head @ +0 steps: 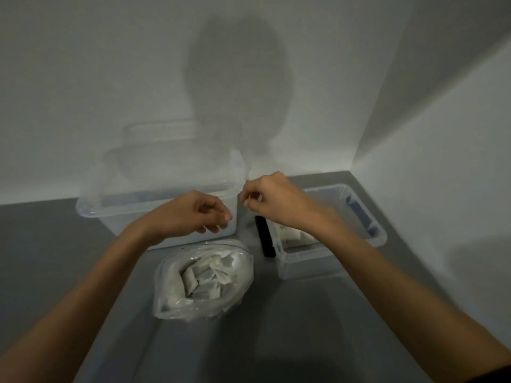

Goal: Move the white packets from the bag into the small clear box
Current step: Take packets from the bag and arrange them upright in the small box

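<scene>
Both bare forearms reach forward from the lower corners of the view and converge toward the middle. The left hand (190, 214) is held palm down with its fingers loosely curled, thumb tip near the index finger, nothing visibly held. The right hand (276, 201) sits slightly higher and just beside it, the two apart, its fingers bent inward toward the thumb in a pinching pose; whether it grips anything cannot be told.

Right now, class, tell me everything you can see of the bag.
The bag is clear, crinkled plastic, standing slumped on the grey table with its mouth open upward. White packets fill it in a loose heap. It sits in front of the large box, left of the small box. Neither hand touches it.
</scene>
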Action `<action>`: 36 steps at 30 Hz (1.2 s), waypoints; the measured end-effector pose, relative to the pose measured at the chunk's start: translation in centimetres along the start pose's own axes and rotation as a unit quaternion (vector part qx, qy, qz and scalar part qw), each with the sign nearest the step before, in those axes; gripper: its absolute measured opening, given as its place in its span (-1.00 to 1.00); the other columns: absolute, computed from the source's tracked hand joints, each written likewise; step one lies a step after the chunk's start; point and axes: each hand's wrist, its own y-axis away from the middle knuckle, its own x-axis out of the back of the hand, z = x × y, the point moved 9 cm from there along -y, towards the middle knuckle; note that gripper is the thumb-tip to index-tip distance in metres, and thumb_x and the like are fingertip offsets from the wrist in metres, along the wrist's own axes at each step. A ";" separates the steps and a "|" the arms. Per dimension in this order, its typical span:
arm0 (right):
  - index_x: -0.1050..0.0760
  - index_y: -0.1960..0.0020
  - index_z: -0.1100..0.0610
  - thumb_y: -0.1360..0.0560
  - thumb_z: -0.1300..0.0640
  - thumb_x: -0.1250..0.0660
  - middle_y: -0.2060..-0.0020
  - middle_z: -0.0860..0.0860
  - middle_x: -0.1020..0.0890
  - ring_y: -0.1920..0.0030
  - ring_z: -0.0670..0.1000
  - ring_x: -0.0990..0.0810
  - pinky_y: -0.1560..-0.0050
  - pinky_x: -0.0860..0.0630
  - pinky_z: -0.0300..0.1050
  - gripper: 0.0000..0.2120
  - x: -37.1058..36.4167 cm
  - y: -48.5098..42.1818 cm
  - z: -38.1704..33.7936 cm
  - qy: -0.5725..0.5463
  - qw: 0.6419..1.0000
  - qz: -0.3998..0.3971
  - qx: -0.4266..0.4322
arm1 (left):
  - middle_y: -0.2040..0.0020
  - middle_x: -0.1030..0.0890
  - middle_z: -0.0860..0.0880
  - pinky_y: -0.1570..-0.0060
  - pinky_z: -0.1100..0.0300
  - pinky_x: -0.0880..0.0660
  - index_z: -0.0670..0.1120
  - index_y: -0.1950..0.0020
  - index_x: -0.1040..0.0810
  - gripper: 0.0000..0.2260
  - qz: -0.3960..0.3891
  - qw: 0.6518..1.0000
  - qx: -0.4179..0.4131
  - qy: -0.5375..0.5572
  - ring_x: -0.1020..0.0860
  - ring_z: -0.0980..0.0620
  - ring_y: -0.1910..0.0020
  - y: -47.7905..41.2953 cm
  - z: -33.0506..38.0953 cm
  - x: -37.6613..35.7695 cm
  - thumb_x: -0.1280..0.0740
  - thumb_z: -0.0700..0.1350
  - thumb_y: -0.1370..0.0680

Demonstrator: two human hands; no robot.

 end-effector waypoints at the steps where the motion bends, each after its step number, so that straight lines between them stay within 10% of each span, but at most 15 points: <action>1: -0.64 -0.03 0.12 -0.52 0.19 -0.30 0.10 0.04 -0.68 0.12 -0.03 -0.60 0.02 -0.58 -0.02 -0.84 -1.2 -0.2 -1.1 -0.010 1.000 -0.015 0.011 | 0.12 -0.70 0.00 0.11 0.27 -0.55 -0.05 -0.02 -0.65 -0.86 -0.014 1.000 0.020 -0.006 -0.66 0.11 0.14 0.9 -1.3 0.0 -0.38 -0.05 -0.52; 17: -0.52 -0.10 0.29 -0.51 0.37 -0.24 -0.05 0.21 -0.55 0.09 0.15 -0.59 0.18 -0.50 -0.10 -0.81 -18.6 1.9 -4.5 0.053 0.967 -0.250 -0.011 | -0.07 -0.62 -0.07 0.06 0.27 -0.46 -0.11 -0.11 -0.59 -0.83 0.086 0.966 0.090 -0.227 -0.56 0.04 0.05 1.8 -13.2 -3.4 -0.31 -0.23 -0.53; 29: -0.52 0.01 0.26 -0.51 0.36 -0.24 0.16 0.16 -0.53 0.23 0.13 -0.54 0.21 -0.54 -0.06 -0.88 -18.8 0.9 -3.5 0.065 0.983 -0.164 -0.056 | 0.17 -0.64 -0.02 0.26 0.37 -0.49 -0.11 0.00 -0.62 -0.82 0.190 0.978 0.063 -0.066 -0.59 0.15 0.25 3.3 -13.7 -2.3 -0.26 -0.30 -0.52; 36: -0.47 -0.15 0.25 -0.53 0.26 -0.26 -0.12 0.17 -0.47 -0.01 0.20 -0.57 0.07 -0.53 -0.02 -0.79 -20.0 1.8 -4.0 0.088 0.976 -0.195 -0.026 | 0.18 -0.64 -0.04 0.27 0.36 -0.53 -0.10 0.02 -0.63 -0.82 0.199 0.977 0.065 -0.041 -0.59 0.14 0.26 4.0 -14.0 -2.3 -0.30 -0.33 -0.50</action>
